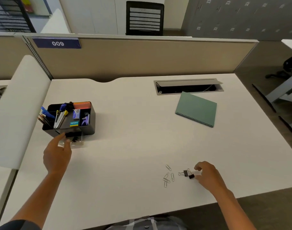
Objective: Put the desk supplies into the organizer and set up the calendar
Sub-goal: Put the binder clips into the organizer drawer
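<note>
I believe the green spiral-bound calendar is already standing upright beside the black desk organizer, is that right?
Not quite: the head view shows the green spiral-bound calendar lying flat near the grey cable hatch, far from the black desk organizer.

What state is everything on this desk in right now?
Organizer: upright, compartments filled.
Drawer: pulled out, left hand touching it.
Calendar: folded flat, not set up.
Cable hatch: lid open.
Binder clips: loose; right hand pinching one.
Paper clips: scattered, untouched.
</note>
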Available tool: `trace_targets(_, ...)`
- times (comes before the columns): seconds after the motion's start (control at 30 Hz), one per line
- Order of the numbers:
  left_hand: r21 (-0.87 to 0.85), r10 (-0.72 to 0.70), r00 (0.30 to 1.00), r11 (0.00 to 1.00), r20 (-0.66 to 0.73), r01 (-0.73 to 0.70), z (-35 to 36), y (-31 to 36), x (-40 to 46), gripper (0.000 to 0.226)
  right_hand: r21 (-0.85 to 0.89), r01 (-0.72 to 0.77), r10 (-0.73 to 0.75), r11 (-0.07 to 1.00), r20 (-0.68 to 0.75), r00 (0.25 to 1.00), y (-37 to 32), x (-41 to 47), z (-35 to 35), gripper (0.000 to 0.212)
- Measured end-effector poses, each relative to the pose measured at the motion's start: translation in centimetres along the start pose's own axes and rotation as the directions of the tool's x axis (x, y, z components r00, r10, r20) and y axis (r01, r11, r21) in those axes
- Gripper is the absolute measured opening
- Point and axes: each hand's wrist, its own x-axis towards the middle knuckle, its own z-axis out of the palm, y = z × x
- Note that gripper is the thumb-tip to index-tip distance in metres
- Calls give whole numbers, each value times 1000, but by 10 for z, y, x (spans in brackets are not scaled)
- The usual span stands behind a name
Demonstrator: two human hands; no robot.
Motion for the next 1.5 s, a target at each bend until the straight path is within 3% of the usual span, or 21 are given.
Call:
trace_targets(0.13, -73, 131, 991, 989, -24, -132, 4, -4, -26, 36, 13, 51, -52, 999, 57, 997, 8, -4, 5, 32)
trace_targets(0.37, -132, 322, 946, 939, 19, -317, 13, -2, -65, 50, 64, 58, -57, 996, -12, 998, -3, -2, 22, 20)
trace_targets(0.73, -160, 320, 947, 937, 36, -311, 20, 3, -89, 42, 94, -63, 66, 994, -27, 997, -2, 4, 28, 30)
trace_targets(0.83, -183, 327, 943, 932, 57, -312, 22, 7, -94, 36, 144, -38, 48, 989, -73, 996, -2, 3, 26, 29)
trace_targets(1.0, -211, 253, 952, 954, 172, -215, 33, 28, -108, 28, 395, 110, -47, 912, -166, 985, -44, 5, 10, 22)
trace_targets(1.13, -320, 236, 887, 941, 397, -107, 47, 57, -122, 22, 575, 212, -166, 790, -133, 977, -99, 3, 1, 20)
trace_targets(1.27, -376, 319, 759, 921, 568, -105, 54, 93, -143, 19, 635, 244, -272, 733, -55, 961, -148, -1, 4, 25)
trace_targets(1.4, -414, 394, 695, 898, 602, -151, 54, 110, -153, 24, 617, 303, -384, 727, -1, 923, -182, -9, 7, 33)
trace_targets(1.5, -401, 429, 685, 891, 589, -214, 53, 110, -153, 13, 605, 333, -436, 723, 27, 900, -194, -13, 12, 36)
